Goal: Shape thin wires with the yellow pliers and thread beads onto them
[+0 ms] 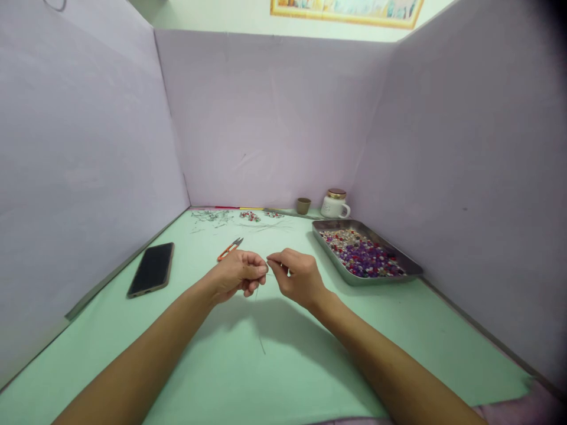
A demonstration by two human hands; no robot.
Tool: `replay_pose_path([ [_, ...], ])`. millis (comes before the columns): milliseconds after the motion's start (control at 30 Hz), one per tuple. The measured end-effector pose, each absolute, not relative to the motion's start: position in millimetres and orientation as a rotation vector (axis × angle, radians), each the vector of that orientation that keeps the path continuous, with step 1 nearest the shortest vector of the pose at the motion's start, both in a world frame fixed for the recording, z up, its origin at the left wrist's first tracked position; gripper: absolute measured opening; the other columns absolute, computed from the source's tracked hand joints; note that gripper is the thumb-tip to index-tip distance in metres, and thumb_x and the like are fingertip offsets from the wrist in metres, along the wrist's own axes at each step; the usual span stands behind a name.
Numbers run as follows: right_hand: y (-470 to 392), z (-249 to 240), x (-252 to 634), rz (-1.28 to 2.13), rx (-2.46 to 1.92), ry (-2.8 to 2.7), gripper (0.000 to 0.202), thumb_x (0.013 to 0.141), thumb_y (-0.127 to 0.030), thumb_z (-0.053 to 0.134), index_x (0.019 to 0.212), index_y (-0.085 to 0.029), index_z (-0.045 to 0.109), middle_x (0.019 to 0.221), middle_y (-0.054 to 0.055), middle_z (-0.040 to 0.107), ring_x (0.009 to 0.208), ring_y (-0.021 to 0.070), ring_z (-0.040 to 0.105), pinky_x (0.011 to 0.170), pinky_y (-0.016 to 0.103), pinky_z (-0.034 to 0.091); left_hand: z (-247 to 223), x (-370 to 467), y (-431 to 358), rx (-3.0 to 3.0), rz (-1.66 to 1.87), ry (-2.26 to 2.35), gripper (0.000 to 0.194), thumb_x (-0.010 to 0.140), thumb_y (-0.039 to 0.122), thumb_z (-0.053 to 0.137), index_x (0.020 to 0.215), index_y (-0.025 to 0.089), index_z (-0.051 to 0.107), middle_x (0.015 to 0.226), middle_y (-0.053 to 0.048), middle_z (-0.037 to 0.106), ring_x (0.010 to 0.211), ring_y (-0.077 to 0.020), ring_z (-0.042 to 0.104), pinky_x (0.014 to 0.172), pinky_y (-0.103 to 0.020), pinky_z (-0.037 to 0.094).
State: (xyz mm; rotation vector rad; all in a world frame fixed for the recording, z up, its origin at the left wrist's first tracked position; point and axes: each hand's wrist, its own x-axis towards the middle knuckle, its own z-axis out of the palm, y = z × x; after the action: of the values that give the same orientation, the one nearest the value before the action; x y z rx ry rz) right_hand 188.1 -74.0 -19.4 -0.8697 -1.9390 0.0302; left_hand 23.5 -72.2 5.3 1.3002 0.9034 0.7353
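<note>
Over the middle of the table, my left hand (241,274) is closed in a pinch on a thin wire or thread (260,330), whose lower end hangs down toward the table. My right hand (297,274) is just to its right, thumb and forefinger pinched together close to the left fingertips. Whatever sits between the right fingertips is too small to make out. Just beyond my left hand lie thread snips (229,249) with an orange handle. Right of my hands stands a metal tray (357,278) of loose purple, red and pale beads (363,254).
A phone (152,268) lies at the left. Toward the back are thin wire pieces (212,217), small bead clusters (250,216), a brown cup (303,206) and a white lidded mug (334,205). Pale panels (274,118) enclose the green tabletop (212,378) on three sides.
</note>
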Motion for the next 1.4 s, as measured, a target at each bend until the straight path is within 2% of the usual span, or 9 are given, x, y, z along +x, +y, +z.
replay_pose_path([
  [200, -75, -14, 179, 1.076, -0.92, -1.534, 0.019, 0.073, -0.028, 0.053, 0.081, -0.016, 0.064, 0.059, 0.0, 0.058, 0.047, 0.0096, 0.051, 0.044, 0.024, 0.045, 5, 25, -71, 1.286, 0.833, 0.912, 0.018, 0.066, 0.026, 0.063, 0.064, 0.014, 0.05, 0.059, 0.0, 0.057, 0.041, -0.005, 0.046, 0.037, -0.018, 0.036],
  [300, -74, -10, 179, 1.304, -0.882, -1.399, 0.023, 0.066, -0.028, 0.06, 0.084, -0.014, 0.064, 0.065, 0.001, 0.06, 0.054, 0.0107, 0.055, 0.05, 0.026, 0.049, 5, 26, -71, 1.292, 0.871, 0.92, 0.018, 0.066, 0.026, 0.063, 0.065, 0.013, 0.051, 0.059, -0.001, 0.057, 0.042, -0.0055, 0.046, 0.038, -0.019, 0.037],
  [400, -75, -8, 180, 1.473, -0.844, -1.28, 0.027, 0.065, -0.028, 0.061, 0.088, -0.014, 0.064, 0.068, 0.002, 0.06, 0.061, 0.0112, 0.056, 0.056, 0.028, 0.05, 3, 27, -71, 1.306, 0.933, 0.943, 0.017, 0.067, 0.026, 0.063, 0.065, 0.013, 0.052, 0.056, 0.0, 0.056, 0.042, -0.0058, 0.047, 0.038, -0.019, 0.039],
  [567, -78, -9, 177, 1.551, -0.905, -1.199, 0.026, 0.068, -0.026, 0.058, 0.092, -0.015, 0.064, 0.073, 0.003, 0.06, 0.064, 0.011, 0.055, 0.057, 0.03, 0.051, 0, 31, -71, 1.371, 1.073, 1.026, 0.015, 0.067, 0.026, 0.062, 0.065, 0.013, 0.053, 0.049, 0.003, 0.052, 0.041, -0.0067, 0.048, 0.039, -0.02, 0.042],
  [833, -82, -15, 171, 1.501, -1.017, -1.355, 0.018, 0.076, -0.024, 0.05, 0.084, -0.017, 0.064, 0.067, 0.002, 0.062, 0.05, 0.0079, 0.056, 0.048, 0.021, 0.047, 5, 37, -77, 1.436, 1.12, 1.123, 0.006, 0.062, 0.017, 0.059, 0.061, 0.013, 0.054, 0.047, 0.002, 0.054, 0.041, -0.0098, 0.051, 0.038, -0.023, 0.045],
  [967, -83, -17, 168, 1.523, -1.097, -1.344, 0.016, 0.076, -0.025, 0.052, 0.077, -0.015, 0.064, 0.064, 0.002, 0.062, 0.048, 0.0087, 0.057, 0.045, 0.02, 0.047, 3, 37, -75, 1.41, 1.197, 1.172, 0.004, 0.06, 0.016, 0.058, 0.06, 0.013, 0.055, 0.045, 0.002, 0.055, 0.04, -0.0102, 0.052, 0.041, -0.024, 0.048],
  [1100, -84, -15, 169, 1.709, -1.062, -1.285, 0.015, 0.077, -0.024, 0.053, 0.076, -0.012, 0.063, 0.063, 0.005, 0.063, 0.049, 0.0103, 0.059, 0.047, 0.022, 0.049, 0, 36, -74, 1.414, 1.295, 1.213, 0.003, 0.06, 0.016, 0.057, 0.061, 0.014, 0.055, 0.045, 0.002, 0.055, 0.043, -0.0111, 0.054, 0.045, -0.025, 0.05],
  [1233, -83, -14, 174, 1.96, -1.008, -1.181, 0.016, 0.08, -0.017, 0.047, 0.079, -0.01, 0.061, 0.067, 0.007, 0.065, 0.055, 0.0121, 0.062, 0.053, 0.025, 0.052, -1, 35, -76, 1.48, 1.339, 1.241, 0.005, 0.062, 0.019, 0.058, 0.062, 0.014, 0.056, 0.045, 0.002, 0.057, 0.041, -0.0111, 0.054, 0.045, -0.025, 0.049],
  [1400, -80, -16, 177, 2.015, -1.016, -1.186, 0.015, 0.08, -0.016, 0.047, 0.079, -0.01, 0.06, 0.065, 0.006, 0.064, 0.054, 0.012, 0.061, 0.05, 0.024, 0.051, 0, 36, -77, 1.542, 1.379, 1.288, 0.005, 0.062, 0.02, 0.058, 0.061, 0.015, 0.057, 0.044, 0.003, 0.057, 0.039, -0.0099, 0.053, 0.043, -0.022, 0.046],
])
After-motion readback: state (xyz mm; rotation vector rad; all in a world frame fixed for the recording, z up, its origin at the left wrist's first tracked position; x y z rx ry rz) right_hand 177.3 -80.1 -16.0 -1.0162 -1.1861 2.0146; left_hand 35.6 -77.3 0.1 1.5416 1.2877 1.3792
